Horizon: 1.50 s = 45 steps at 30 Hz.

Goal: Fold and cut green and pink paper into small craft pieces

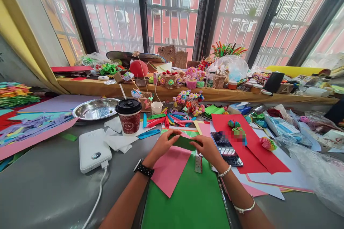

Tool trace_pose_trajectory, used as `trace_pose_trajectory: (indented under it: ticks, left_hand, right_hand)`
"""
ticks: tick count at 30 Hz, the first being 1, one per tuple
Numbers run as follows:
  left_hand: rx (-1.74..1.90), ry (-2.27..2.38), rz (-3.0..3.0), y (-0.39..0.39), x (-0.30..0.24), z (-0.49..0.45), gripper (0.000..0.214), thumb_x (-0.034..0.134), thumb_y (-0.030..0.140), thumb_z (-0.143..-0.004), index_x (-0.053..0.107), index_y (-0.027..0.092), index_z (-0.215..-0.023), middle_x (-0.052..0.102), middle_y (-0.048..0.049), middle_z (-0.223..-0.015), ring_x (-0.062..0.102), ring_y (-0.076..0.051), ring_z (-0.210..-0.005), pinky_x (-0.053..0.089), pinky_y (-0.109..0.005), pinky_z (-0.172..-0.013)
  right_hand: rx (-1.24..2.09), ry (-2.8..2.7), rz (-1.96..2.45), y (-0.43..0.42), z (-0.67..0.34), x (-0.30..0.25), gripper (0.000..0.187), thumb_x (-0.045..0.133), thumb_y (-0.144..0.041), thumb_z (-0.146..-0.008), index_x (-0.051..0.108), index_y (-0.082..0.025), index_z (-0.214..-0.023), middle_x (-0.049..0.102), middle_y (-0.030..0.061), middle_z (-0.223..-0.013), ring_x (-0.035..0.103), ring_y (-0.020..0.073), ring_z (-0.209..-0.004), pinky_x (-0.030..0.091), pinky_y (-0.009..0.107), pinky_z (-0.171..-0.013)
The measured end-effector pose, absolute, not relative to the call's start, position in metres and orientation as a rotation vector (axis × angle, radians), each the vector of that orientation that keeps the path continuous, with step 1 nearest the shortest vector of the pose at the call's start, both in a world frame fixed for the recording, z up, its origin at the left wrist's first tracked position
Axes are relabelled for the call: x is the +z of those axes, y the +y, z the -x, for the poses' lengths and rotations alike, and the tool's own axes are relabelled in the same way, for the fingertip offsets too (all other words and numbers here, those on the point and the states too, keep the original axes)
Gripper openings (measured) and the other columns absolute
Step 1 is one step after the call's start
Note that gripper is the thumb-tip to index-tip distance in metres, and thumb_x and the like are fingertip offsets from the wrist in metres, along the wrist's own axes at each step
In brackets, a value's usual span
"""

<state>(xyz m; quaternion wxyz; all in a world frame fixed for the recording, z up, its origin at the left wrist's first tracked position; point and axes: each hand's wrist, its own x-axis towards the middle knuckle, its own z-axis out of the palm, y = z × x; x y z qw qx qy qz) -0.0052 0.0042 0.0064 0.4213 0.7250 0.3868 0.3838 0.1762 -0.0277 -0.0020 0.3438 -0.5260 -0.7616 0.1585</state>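
Note:
My left hand (168,142) and my right hand (205,147) each pinch one end of a small piece of green paper (183,142). It is raised over the middle of the work area, its near face in shade. Below it, a pink sheet of paper (172,168) lies slanted on a large green sheet (188,200). A small printed tag-like piece (198,164) is just under my right hand. To the right of that hand a phone (227,149) rests partly on red paper (251,143). Colored paper strips (172,117) are scattered beyond my hands.
On the left stand a lidded cup (129,118), a white power bank (94,150) with a cable, and a metal plate (94,111). Paper flowers (190,102) and a small white cup (156,107) are at the back. Plastic bags (319,168) crowd the right side. Crafts fill the windowsill.

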Motion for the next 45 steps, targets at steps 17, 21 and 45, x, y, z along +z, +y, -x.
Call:
trace_pose_trajectory:
  ticks: [17,21,45]
  left_hand:
    - [0.976,0.958,-1.692,0.0,0.002,0.004,0.036,0.059,0.028,-0.063,0.045,0.017,-0.095,0.049,-0.0055,-0.097,0.047,-0.018,-0.096,0.039,-0.031,-0.082]
    - [0.967,0.943,-1.68,-0.001,0.001,0.004,0.04,0.061,0.025,-0.061,0.044,0.016,-0.097,0.049,-0.0053,-0.092,0.048,-0.017,-0.092,0.04,-0.031,-0.08]
    - [1.071,1.114,-1.525,0.01,-0.001,0.01,0.024,0.047,0.018,-0.067,0.049,0.014,-0.09,0.056,-0.0051,-0.087,0.052,-0.016,-0.08,0.041,-0.027,-0.071]
  right_hand:
    - [0.28,-2.086,1.338,-0.026,-0.174,-0.009,0.017,0.043,-0.019,-0.079,0.059,-0.016,-0.081,0.062,0.0052,-0.077,0.055,0.0157,-0.071,0.041,0.025,-0.064]
    - [0.329,-2.074,1.321,-0.028,-0.175,-0.005,0.016,0.045,-0.023,-0.078,0.058,-0.017,-0.085,0.062,0.0053,-0.082,0.056,0.0164,-0.075,0.041,0.027,-0.066]
    - [0.461,-2.03,1.413,-0.024,-0.174,-0.011,0.027,0.036,-0.018,-0.08,0.041,-0.019,-0.053,0.053,-0.0024,-0.046,0.051,0.0114,-0.044,0.036,0.022,-0.049]
